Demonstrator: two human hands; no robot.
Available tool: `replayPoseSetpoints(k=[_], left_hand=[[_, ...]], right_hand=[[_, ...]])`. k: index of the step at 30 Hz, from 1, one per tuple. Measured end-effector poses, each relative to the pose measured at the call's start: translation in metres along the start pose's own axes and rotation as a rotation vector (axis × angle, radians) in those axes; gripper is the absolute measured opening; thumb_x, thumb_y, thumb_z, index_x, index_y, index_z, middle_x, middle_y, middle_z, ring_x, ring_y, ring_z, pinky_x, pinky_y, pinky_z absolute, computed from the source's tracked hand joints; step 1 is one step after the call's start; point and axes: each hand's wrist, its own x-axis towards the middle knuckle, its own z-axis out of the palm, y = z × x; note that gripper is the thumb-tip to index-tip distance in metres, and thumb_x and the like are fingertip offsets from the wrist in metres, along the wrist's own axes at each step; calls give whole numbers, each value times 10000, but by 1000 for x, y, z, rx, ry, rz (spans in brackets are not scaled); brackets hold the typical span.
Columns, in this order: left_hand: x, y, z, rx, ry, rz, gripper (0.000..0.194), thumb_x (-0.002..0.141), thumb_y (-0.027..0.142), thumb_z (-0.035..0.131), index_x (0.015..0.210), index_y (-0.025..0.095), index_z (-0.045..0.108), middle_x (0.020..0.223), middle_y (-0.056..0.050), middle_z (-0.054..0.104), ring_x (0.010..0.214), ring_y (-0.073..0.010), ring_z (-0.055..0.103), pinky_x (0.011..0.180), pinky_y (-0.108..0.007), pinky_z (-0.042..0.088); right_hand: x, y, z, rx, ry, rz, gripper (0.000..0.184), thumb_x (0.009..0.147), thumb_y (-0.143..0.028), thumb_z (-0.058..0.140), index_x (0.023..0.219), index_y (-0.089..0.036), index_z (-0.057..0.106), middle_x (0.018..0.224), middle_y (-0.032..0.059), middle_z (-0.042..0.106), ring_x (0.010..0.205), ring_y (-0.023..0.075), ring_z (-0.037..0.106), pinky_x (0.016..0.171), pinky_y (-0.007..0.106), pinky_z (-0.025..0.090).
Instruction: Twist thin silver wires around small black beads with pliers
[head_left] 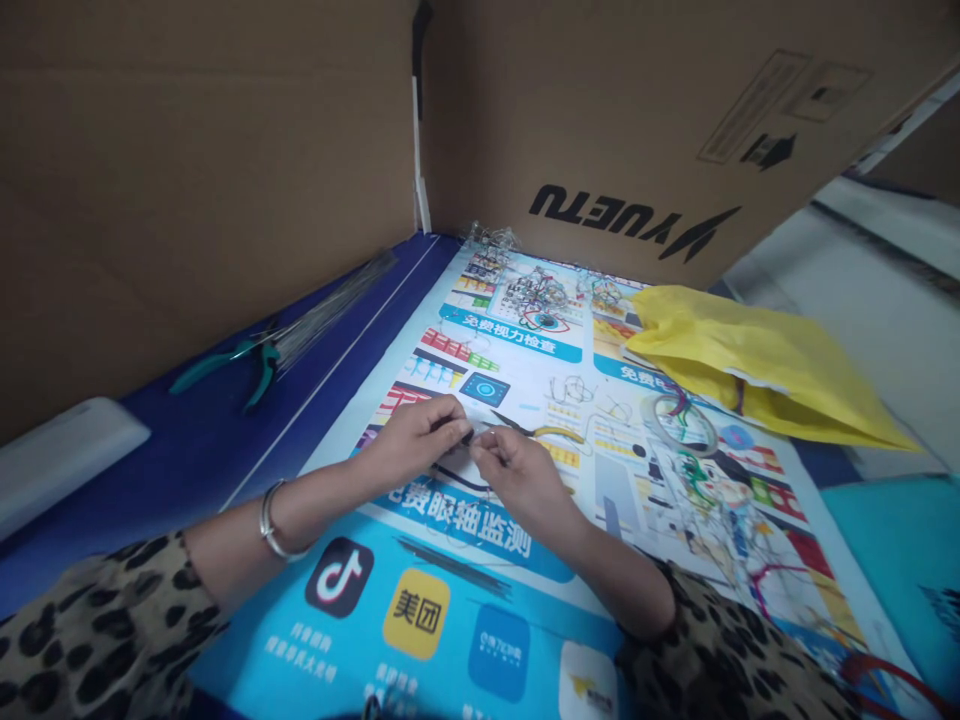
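My left hand and my right hand meet over the printed poster, their fingertips almost touching. Thumb and forefinger are pinched together on each hand. Something small and dark shows between the fingertips, too small and hidden to name. Just behind my right hand lie yellow-handled pliers, jaws toward the left. Nearer to me, a small bundle of dark, straight wire pieces rests on the poster. Thin loose wire curls on the paper beyond the pliers.
Teal-handled cutters lie at the left beside a bundle of long straight wires. Wire tangles sit toward the back. On the right are a tape roll, coloured wires and a yellow bag. Cardboard walls stand behind.
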Motion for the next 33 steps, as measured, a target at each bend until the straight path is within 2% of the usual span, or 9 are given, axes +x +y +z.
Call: replayPoseSetpoints(k=[5, 12, 17, 19, 21, 24, 27, 30, 33], left_hand=[[0, 7, 4, 169, 118, 54, 174, 837, 249, 447, 686, 168, 475, 641, 33, 471, 620, -107, 431, 568, -220, 315], [1, 2, 8, 64, 160, -31, 161, 812, 235, 472, 668, 169, 447, 616, 41, 448, 599, -101, 411, 569, -219, 319], [10, -5, 2, -23, 52, -70, 178, 817, 289, 484, 688, 166, 475, 604, 38, 464, 581, -99, 415, 553, -214, 327], [14, -8, -2, 39, 2, -49, 182, 825, 295, 482, 702, 163, 504, 607, 31, 485, 587, -103, 431, 553, -214, 325], [17, -10, -6, 173, 8, -18, 175, 837, 287, 478, 731, 165, 544, 627, 22, 517, 604, -109, 455, 561, -219, 326], [19, -12, -10, 402, 31, 50, 162, 850, 257, 475, 764, 176, 586, 714, 1, 574, 677, -123, 507, 609, -233, 348], [18, -10, -10, 589, 38, 92, 163, 865, 235, 459, 790, 186, 596, 791, -10, 592, 745, -139, 537, 638, -243, 363], [17, -9, -9, 747, 54, 103, 188, 894, 248, 426, 837, 193, 596, 848, -20, 591, 804, -159, 545, 623, -250, 365], [16, -11, -8, 891, 50, 155, 186, 908, 255, 416, 867, 187, 584, 896, -41, 579, 886, -194, 522, 649, -272, 375]], right_hand=[[-1, -1, 0, -68, -6, -18, 142, 826, -261, 466, 758, -191, 569, 657, -23, 584, 612, 114, 514, 569, 222, 356], [0, 0, 1, -78, -12, -44, 116, 815, -229, 461, 741, -196, 545, 614, -39, 550, 565, 104, 484, 545, 221, 334], [1, -1, 0, -81, -35, -9, 129, 818, -241, 468, 740, -193, 559, 595, -42, 547, 540, 100, 483, 525, 220, 342], [1, -1, -1, -108, -41, 11, 135, 823, -253, 481, 863, -184, 591, 610, -36, 565, 551, 110, 507, 538, 227, 371], [-1, 0, -3, -199, -16, -4, 279, 824, -252, 500, 1081, -160, 560, 660, -16, 595, 612, 139, 550, 577, 249, 412], [-4, 3, -4, -472, 97, -121, 466, 836, -250, 505, 1284, -142, 436, 905, 77, 634, 813, 210, 586, 670, 315, 464], [-7, 8, -3, -721, 167, -355, 430, 857, -234, 484, 1280, -159, 469, 1150, 138, 569, 999, 266, 525, 810, 399, 462], [-7, 12, -1, -825, 135, -504, 371, 874, -183, 447, 1235, -157, 529, 1232, 124, 547, 1098, 279, 451, 904, 444, 416], [-6, 15, 0, -864, 123, -512, 338, 898, -183, 412, 1199, -144, 562, 1208, 102, 578, 1112, 266, 432, 888, 423, 412]])
